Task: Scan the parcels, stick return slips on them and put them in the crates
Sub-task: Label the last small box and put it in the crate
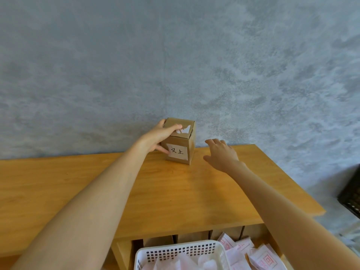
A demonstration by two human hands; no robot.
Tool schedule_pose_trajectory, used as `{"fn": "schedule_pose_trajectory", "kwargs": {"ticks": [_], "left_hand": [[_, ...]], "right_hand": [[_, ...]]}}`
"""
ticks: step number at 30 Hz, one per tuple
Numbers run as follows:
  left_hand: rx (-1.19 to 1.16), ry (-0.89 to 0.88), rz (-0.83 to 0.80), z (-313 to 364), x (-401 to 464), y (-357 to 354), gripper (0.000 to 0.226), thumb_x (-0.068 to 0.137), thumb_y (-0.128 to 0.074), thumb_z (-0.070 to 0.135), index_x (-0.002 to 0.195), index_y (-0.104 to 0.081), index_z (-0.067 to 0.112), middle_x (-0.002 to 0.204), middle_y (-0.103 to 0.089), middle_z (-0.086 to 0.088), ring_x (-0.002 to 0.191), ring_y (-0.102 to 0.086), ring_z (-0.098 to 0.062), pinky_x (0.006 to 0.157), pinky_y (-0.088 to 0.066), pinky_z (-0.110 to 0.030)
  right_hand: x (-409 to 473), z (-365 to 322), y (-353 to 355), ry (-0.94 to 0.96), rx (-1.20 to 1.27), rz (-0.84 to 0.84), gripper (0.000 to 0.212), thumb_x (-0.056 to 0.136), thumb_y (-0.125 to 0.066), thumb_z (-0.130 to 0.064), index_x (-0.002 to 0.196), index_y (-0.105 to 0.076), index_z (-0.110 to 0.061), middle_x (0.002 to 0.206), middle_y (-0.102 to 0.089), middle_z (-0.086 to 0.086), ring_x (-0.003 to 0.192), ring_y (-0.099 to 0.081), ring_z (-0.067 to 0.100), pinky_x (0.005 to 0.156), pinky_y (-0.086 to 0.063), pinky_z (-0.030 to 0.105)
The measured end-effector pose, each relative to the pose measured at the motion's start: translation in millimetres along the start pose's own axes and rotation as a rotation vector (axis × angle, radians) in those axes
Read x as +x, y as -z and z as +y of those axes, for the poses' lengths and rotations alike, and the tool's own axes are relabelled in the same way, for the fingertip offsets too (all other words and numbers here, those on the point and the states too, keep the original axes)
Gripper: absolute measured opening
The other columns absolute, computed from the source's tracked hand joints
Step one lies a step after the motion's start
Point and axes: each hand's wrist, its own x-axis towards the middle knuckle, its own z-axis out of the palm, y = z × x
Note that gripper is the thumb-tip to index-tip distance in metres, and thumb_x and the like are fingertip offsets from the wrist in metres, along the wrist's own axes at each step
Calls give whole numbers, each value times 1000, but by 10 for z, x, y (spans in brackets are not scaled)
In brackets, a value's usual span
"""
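Fingers of left hand (pixel 159 136) curled round small cardboard parcel (pixel 181 142): thumb on top flap, one fingertip at white label (pixel 177 151) on front. Parcel upright on desk (pixel 97 184), near wall. Right hand (pixel 222 154) just beside parcel, not touching, fingers relaxed, slightly spread. Below desk edge: white basket (pixel 181 252), return slips (pixel 251 254).

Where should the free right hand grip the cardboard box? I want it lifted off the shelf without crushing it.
On its bare right side wall, coming in from the right. The cardboard box stands upright, the left hand already grips its left side and top edge, and the right hand hovers open beside it. Avoid the loose top flaps.
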Motion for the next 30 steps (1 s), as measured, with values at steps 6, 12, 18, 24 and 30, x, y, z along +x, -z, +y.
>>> {"fn": "schedule_pose_trajectory", "kwargs": {"ticks": [6, 12, 18, 24, 30], "left_hand": [[38, -134, 47, -42, -208, -45, 71, 83, -72, 43, 140, -33, 30, 109, -57, 4, 93, -61, -16, 73, -60, -46], [85, -251, 92, -30, -651, -91, 71, 78, -78, 40, 133, -33, 32, 104, -63, 0, 93, -67, -19, 80, -59, -47], [126, -315, 134, -162, -1238, -160, 70, 79, -78, 38, 133, -34, 33, 103, -54, 14, 97, -63, -17, 85, -57, -42], [126, -358, 205, -457, -1678, -189, 70, 78, -78, 39, 133, -35, 34, 115, -48, 9, 111, -56, -19, 94, -53, -41], [47, -407, 312, -747, -2209, -217, 70, 78, -79, 37, 133, -36, 33, 118, -49, 9, 102, -55, -6, 94, -52, -34]], "right_hand": [[-132, -38, 125, -5, 11, -7, 56, 96, -54, -31, 145, -33, -16, 146, -40, 5, 133, -37, 25, 103, -39, 39], [-457, -102, 357, 1, 27, 12, 58, 96, -54, -31, 147, -31, -16, 148, -39, 5, 135, -36, 25, 103, -39, 40], [-875, -115, 489, 17, 48, 27, 57, 96, -54, -31, 146, -31, -16, 147, -41, 6, 134, -37, 27, 102, -39, 40], [-1184, -259, 407, 63, 75, 12, 57, 97, -54, -32, 146, -31, -17, 148, -39, 5, 136, -35, 26, 101, -39, 40], [-1631, -453, 379, 93, 93, 5, 59, 96, -54, -31, 148, -29, -18, 149, -38, 4, 136, -34, 25, 102, -39, 40]]}}
